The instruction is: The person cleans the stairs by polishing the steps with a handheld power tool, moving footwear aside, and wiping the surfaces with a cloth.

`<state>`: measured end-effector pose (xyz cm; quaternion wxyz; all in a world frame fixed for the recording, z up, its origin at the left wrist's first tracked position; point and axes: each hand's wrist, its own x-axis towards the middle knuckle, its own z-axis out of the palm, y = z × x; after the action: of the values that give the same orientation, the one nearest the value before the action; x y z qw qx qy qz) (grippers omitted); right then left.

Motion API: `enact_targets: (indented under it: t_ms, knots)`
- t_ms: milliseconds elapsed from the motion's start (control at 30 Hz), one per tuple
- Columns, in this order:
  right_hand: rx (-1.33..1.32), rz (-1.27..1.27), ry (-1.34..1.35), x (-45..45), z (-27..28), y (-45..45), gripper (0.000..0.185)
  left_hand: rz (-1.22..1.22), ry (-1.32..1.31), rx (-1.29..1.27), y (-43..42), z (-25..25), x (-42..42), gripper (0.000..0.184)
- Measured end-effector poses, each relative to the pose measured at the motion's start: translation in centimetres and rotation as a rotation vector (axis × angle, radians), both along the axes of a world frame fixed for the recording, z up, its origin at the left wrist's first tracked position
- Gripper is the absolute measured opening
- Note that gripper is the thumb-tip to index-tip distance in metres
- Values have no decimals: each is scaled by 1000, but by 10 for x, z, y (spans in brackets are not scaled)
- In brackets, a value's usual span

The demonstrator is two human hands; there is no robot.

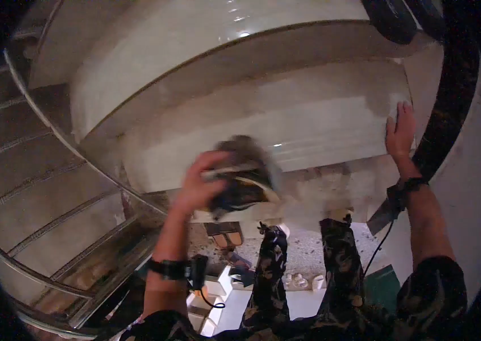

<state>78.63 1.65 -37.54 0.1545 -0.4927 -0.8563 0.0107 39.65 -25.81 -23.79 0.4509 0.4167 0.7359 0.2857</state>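
Observation:
My left hand (198, 182) is closed around a dark, crumpled cloth (243, 184) with yellowish and pale streaks. Motion blurs both, and whether the cloth touches the step below is unclear. They are over the front edge of a pale, glossy stair step (320, 119). Damp-looking, darker patches run along the back of that tread. At the tread's right end, my right hand (402, 131) rests flat with its fingers stretched out, holding nothing.
A higher step (240, 37) curves above, with dark shoe-like shapes (391, 23) at its right. A metal rail (53, 122) bends down the left side, beside more stairs (30, 165). Brown sandals (226, 236) lie below, near my legs (266, 273). A dark band (456, 96) curves along the right wall.

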Motion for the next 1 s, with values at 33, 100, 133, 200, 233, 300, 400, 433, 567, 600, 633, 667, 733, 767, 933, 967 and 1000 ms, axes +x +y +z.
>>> enact_targets:
  t_ms: [33, 100, 133, 200, 233, 300, 400, 433, 567, 600, 633, 667, 733, 767, 933, 967, 1000]
  knots:
    - [3, -7, -26, 0, -2, 2, 45, 265, 51, -60, -32, -5, -33, 47]
    - [2, -19, -68, 1, -3, 2, 46, 814, -281, -76, -82, -30, -96, 46]
    - [41, 5, -61, 0, -3, 2, 46, 889, -394, 8, -97, -53, -121, 49]
    - [76, 32, -66, -2, 0, -1, 46, 892, 83, -85, -88, -107, -139, 53]
    - [35, -10, -78, 2, -1, 0, 47, 842, 362, -117, -64, -105, -131, 57]
    - [-21, -45, -107, 2, -2, 1, 48, 745, 722, -207, -4, -85, -98, 62]
    - [-15, 19, -10, -2, -2, 3, 48, 454, 902, -344, 97, -86, -23, 56]
    - [-26, 2, -38, 0, -3, 5, 48, 373, 1001, -98, 115, -100, 1, 55]
    - [-28, 4, -58, -2, 0, 6, 53, 8, 834, -32, 200, -83, 105, 39]
    - [-27, 0, -54, -2, 1, 7, 53, 0, 870, 54, 222, -88, 130, 35]
    - [-51, -19, -79, -3, 3, 6, 55, -46, 871, 80, 244, -86, 156, 35]
    - [-75, -45, -110, -2, 6, 5, 56, -99, 866, 108, 262, -85, 175, 35]
    - [-71, -57, -78, 2, -4, 0, 57, -99, 853, 154, 287, -95, 197, 34]
    - [-86, -63, -69, 2, -4, 0, 57, -90, 839, 203, 304, -96, 216, 34]
    - [-61, -36, 79, -7, 13, -2, 51, -279, 650, 383, 350, -93, 252, 35]
    - [-55, -36, 69, -8, 17, -2, 51, -384, 704, 449, 356, -91, 254, 35]
    - [-72, -23, 148, -11, 23, 0, 45, -380, 697, 456, 365, -81, 250, 35]
